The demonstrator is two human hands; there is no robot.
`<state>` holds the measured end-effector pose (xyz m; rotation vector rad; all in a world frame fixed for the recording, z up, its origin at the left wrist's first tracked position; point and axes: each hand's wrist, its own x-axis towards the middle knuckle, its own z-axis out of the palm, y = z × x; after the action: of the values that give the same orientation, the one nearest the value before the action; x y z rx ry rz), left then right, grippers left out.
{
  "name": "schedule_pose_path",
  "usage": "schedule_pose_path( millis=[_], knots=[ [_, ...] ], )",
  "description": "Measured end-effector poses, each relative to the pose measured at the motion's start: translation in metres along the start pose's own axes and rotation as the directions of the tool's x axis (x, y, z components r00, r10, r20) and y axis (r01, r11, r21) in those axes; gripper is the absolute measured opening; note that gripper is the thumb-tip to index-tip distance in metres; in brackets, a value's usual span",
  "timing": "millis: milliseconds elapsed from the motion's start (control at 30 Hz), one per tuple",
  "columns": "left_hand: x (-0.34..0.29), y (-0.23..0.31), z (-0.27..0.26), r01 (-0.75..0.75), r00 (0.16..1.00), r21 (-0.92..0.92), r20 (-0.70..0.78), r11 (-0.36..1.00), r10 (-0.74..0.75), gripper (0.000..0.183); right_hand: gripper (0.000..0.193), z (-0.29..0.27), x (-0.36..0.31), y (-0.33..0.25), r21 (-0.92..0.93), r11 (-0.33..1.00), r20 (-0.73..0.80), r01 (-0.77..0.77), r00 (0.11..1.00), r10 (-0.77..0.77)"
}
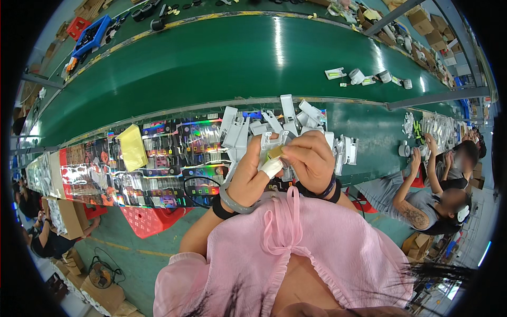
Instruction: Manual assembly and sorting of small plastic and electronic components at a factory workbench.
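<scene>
My left hand (247, 177) is closed round a white plastic part (268, 141) in front of my chest; its thumb wears a white covering. My right hand (312, 161) meets it from the other side, fingers and thumb pinched on a small tan-yellow piece (275, 152). This piece lies against the white part, and my fingers hide much of both. Just beyond my hands is a heap of similar white plastic housings (288, 113), with a few more (347, 150) standing to the right of my right hand.
A green conveyor belt (211, 63) runs across beyond the bench, carrying several white parts (357, 76) at the right. Shiny printed sheets (163, 158) cover the bench at left, under a yellow cloth (132, 147). Co-workers sit at right. A red stool (150, 219) stands below the bench.
</scene>
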<state>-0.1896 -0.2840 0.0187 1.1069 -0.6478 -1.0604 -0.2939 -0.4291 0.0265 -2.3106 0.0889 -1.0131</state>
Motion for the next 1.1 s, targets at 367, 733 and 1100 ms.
schedule_pose_path(
  millis=[367, 733, 1100],
  knots=[
    [0.0, 0.0, 0.0, -0.061, 0.998, 0.107, -0.001, 0.992, 0.061, 0.044, 0.028, 0.0, -0.003, 0.002, 0.053, 0.998, 0.001, -0.017, 1.0, 0.017],
    [0.002, -0.005, 0.005, -0.115, 0.99, 0.162, -0.057, 0.98, 0.126, 0.043, 0.029, 0.005, -0.005, 0.005, 0.027, 1.0, -0.049, -0.005, 0.999, 0.007],
    [0.001, -0.003, 0.006, -0.111, 0.985, 0.195, -0.105, 0.974, 0.134, 0.045, 0.029, 0.003, 0.0, 0.006, 0.033, 0.999, -0.024, 0.006, 1.0, -0.005]
  ],
)
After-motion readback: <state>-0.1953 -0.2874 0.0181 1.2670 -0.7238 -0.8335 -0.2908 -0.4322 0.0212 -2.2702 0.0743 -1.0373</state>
